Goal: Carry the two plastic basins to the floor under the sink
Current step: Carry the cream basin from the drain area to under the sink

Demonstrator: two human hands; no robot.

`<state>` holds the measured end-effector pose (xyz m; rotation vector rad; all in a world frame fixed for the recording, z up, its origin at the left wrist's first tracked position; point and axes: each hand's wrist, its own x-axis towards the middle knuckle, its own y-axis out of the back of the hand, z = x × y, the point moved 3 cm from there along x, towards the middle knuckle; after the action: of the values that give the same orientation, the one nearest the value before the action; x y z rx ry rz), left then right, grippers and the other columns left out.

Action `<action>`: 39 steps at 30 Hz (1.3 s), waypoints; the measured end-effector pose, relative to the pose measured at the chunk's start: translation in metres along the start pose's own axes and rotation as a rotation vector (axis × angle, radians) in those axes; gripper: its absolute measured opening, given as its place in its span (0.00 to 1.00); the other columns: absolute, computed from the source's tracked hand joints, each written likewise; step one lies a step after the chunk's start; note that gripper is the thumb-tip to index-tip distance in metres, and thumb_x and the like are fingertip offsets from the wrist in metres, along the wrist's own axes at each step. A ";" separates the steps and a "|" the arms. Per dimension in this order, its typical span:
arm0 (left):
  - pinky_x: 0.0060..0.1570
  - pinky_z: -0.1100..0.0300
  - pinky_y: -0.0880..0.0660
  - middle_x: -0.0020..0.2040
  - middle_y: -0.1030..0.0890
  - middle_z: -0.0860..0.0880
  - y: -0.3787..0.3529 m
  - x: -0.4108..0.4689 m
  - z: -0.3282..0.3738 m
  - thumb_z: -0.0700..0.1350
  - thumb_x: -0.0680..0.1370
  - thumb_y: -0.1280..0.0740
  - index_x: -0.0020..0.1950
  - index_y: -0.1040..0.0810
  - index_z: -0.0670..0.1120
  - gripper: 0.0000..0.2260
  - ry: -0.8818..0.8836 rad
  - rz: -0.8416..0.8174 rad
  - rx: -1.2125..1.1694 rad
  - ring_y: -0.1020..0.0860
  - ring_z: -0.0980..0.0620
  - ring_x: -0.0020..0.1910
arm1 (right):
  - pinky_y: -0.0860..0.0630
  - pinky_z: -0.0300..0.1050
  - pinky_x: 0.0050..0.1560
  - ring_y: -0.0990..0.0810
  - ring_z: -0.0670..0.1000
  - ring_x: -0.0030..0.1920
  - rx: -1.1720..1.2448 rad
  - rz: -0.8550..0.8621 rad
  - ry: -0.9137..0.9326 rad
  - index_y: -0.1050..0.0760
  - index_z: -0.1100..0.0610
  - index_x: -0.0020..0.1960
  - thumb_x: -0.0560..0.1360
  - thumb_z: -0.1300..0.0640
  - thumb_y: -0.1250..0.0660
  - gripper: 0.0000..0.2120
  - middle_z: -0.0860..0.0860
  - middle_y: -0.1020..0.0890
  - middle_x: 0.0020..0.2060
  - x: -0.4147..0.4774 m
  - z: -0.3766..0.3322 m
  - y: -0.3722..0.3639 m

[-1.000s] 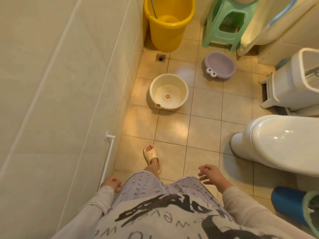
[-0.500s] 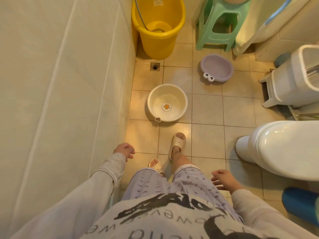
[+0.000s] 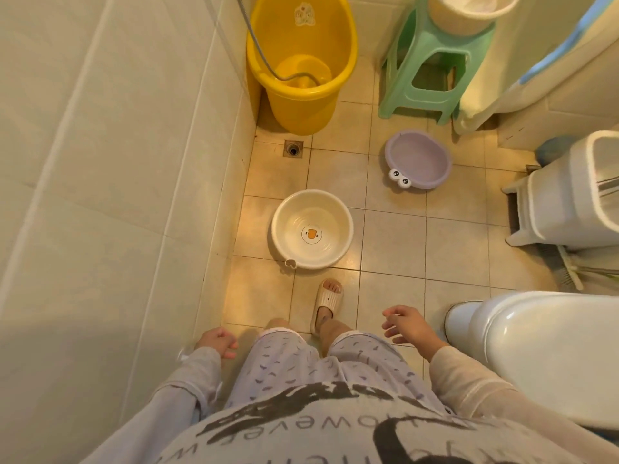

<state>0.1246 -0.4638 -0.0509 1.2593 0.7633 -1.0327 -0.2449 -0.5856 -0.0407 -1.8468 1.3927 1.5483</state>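
A cream basin (image 3: 312, 229) with an orange duck print inside sits on the tiled floor close to the left wall, just ahead of my slippered foot. A purple basin (image 3: 418, 159) with cartoon eyes on its rim lies farther off to the right, near the green stool. My left hand (image 3: 217, 341) hangs by my left thigh with loosely curled fingers and holds nothing. My right hand (image 3: 407, 324) is at my right side, fingers spread, empty. Both hands are well short of the basins.
A yellow bucket (image 3: 301, 68) with a hose in it stands in the far corner beside a floor drain (image 3: 293, 149). A green stool (image 3: 432, 61) carries a pale tub. A white bin (image 3: 569, 199) and the toilet (image 3: 542, 353) line the right side.
I have stepped forward, so both basins are nearer. My left hand dropped back from beside the wall to my thigh; my right hand stays at my side.
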 end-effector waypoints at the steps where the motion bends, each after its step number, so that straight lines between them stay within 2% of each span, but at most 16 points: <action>1: 0.31 0.63 0.36 0.39 0.23 0.44 -0.003 0.001 0.008 0.37 0.77 0.40 0.35 0.29 0.44 0.11 -0.002 -0.001 -0.009 0.27 0.50 0.30 | 0.29 0.41 0.32 0.24 0.53 0.34 -0.018 -0.009 -0.004 0.26 0.61 0.51 0.77 0.63 0.43 0.08 0.57 0.21 0.40 0.004 -0.005 0.004; 5: 0.28 0.63 0.36 0.36 0.23 0.46 -0.011 0.009 0.037 0.38 0.77 0.40 0.34 0.29 0.45 0.12 -0.002 -0.023 0.009 0.27 0.51 0.29 | 0.27 0.42 0.33 0.22 0.54 0.37 -0.092 -0.026 -0.026 0.26 0.61 0.53 0.77 0.62 0.43 0.09 0.57 0.20 0.42 0.021 -0.021 0.016; 9: 0.28 0.64 0.36 0.40 0.21 0.45 -0.015 0.022 0.064 0.38 0.76 0.40 0.34 0.28 0.47 0.11 -0.011 -0.041 0.108 0.25 0.50 0.30 | 0.27 0.42 0.34 0.22 0.53 0.36 -0.122 -0.028 -0.047 0.25 0.62 0.55 0.76 0.62 0.42 0.11 0.56 0.20 0.40 0.043 -0.036 0.021; 12: 0.29 0.64 0.34 0.44 0.20 0.42 -0.017 0.038 0.088 0.38 0.75 0.39 0.34 0.27 0.46 0.10 -0.012 -0.060 0.150 0.22 0.46 0.38 | 0.27 0.42 0.34 0.22 0.53 0.35 -0.125 -0.019 -0.060 0.25 0.62 0.55 0.76 0.63 0.42 0.11 0.55 0.20 0.38 0.062 -0.048 0.023; 14: 0.33 0.63 0.31 0.50 0.18 0.39 -0.017 0.055 0.107 0.38 0.75 0.39 0.39 0.26 0.44 0.06 -0.013 -0.058 0.151 0.22 0.46 0.41 | 0.26 0.42 0.35 0.21 0.54 0.36 -0.129 -0.023 -0.070 0.24 0.62 0.55 0.76 0.62 0.42 0.11 0.55 0.20 0.39 0.080 -0.057 0.021; 16: 0.31 0.63 0.33 0.55 0.18 0.40 -0.019 0.078 0.127 0.39 0.76 0.40 0.45 0.26 0.43 0.03 -0.029 -0.070 0.166 0.22 0.47 0.42 | 0.26 0.42 0.35 0.21 0.54 0.36 -0.126 -0.017 -0.073 0.24 0.62 0.56 0.76 0.63 0.42 0.11 0.56 0.20 0.39 0.104 -0.066 0.019; 19: 0.29 0.63 0.35 0.57 0.18 0.40 -0.028 0.123 0.153 0.39 0.77 0.41 0.46 0.27 0.44 0.04 -0.039 -0.074 0.186 0.23 0.48 0.40 | 0.26 0.44 0.37 0.21 0.55 0.38 -0.102 -0.008 -0.072 0.24 0.63 0.57 0.77 0.63 0.42 0.12 0.59 0.20 0.43 0.147 -0.078 0.014; 21: 0.33 0.62 0.33 0.56 0.18 0.39 -0.039 0.162 0.163 0.40 0.77 0.40 0.47 0.25 0.43 0.05 -0.053 -0.054 0.232 0.22 0.47 0.41 | 0.26 0.44 0.37 0.22 0.56 0.39 -0.055 0.009 -0.091 0.25 0.64 0.58 0.77 0.63 0.42 0.13 0.60 0.20 0.44 0.183 -0.083 0.005; 23: 0.42 0.61 0.31 0.55 0.18 0.39 -0.053 0.210 0.169 0.41 0.77 0.39 0.50 0.23 0.41 0.08 -0.071 -0.022 0.291 0.20 0.44 0.47 | 0.26 0.44 0.36 0.22 0.56 0.39 -0.021 0.001 -0.097 0.25 0.65 0.59 0.77 0.64 0.42 0.13 0.61 0.21 0.44 0.227 -0.086 -0.006; 26: 0.47 0.58 0.32 0.56 0.19 0.38 -0.073 0.279 0.181 0.41 0.77 0.40 0.55 0.22 0.39 0.11 -0.096 0.093 0.375 0.23 0.42 0.50 | 0.25 0.45 0.37 0.23 0.56 0.39 -0.028 -0.015 -0.121 0.26 0.67 0.60 0.76 0.65 0.42 0.14 0.61 0.22 0.44 0.296 -0.083 -0.030; 29: 0.56 0.52 0.28 0.58 0.21 0.37 -0.100 0.348 0.193 0.41 0.77 0.41 0.56 0.23 0.39 0.12 -0.094 0.136 0.367 0.24 0.39 0.57 | 0.23 0.48 0.41 0.23 0.57 0.43 -0.010 0.033 -0.134 0.31 0.65 0.65 0.75 0.66 0.41 0.18 0.63 0.24 0.50 0.371 -0.078 -0.053; 32: 0.56 0.53 0.29 0.60 0.22 0.38 -0.129 0.417 0.207 0.42 0.77 0.41 0.60 0.26 0.40 0.14 -0.106 0.123 0.384 0.25 0.40 0.59 | 0.22 0.53 0.51 0.22 0.59 0.51 -0.045 0.130 -0.107 0.37 0.63 0.70 0.75 0.64 0.40 0.23 0.62 0.24 0.56 0.448 -0.075 -0.065; 34: 0.56 0.53 0.30 0.63 0.24 0.38 -0.146 0.460 0.218 0.43 0.76 0.39 0.65 0.29 0.39 0.18 -0.142 0.149 0.374 0.26 0.39 0.61 | 0.27 0.55 0.63 0.25 0.62 0.61 -0.137 0.169 -0.071 0.42 0.60 0.74 0.75 0.61 0.39 0.29 0.61 0.27 0.66 0.497 -0.070 -0.070; 35: 0.55 0.53 0.31 0.64 0.25 0.38 -0.152 0.478 0.222 0.43 0.76 0.39 0.67 0.31 0.39 0.20 -0.152 0.178 0.355 0.26 0.38 0.62 | 0.29 0.54 0.65 0.27 0.62 0.65 -0.168 0.177 -0.057 0.44 0.59 0.75 0.75 0.61 0.38 0.31 0.61 0.30 0.69 0.518 -0.069 -0.073; 37: 0.56 0.53 0.31 0.67 0.27 0.38 -0.158 0.509 0.225 0.44 0.76 0.38 0.70 0.35 0.39 0.23 -0.121 0.231 0.296 0.27 0.37 0.64 | 0.31 0.54 0.64 0.29 0.62 0.67 -0.176 0.169 -0.048 0.47 0.59 0.76 0.75 0.61 0.36 0.33 0.60 0.30 0.69 0.552 -0.066 -0.080; 39: 0.64 0.50 0.30 0.68 0.29 0.37 -0.164 0.531 0.222 0.44 0.76 0.38 0.71 0.38 0.37 0.25 -0.064 0.225 0.181 0.29 0.37 0.66 | 0.28 0.57 0.63 0.28 0.63 0.64 -0.157 0.156 -0.040 0.44 0.59 0.74 0.73 0.62 0.36 0.32 0.61 0.28 0.66 0.574 -0.062 -0.085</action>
<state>0.1551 -0.7846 -0.5550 1.4242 0.4740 -0.9682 -0.1884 -0.8523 -0.5563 -1.8211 1.4659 1.8085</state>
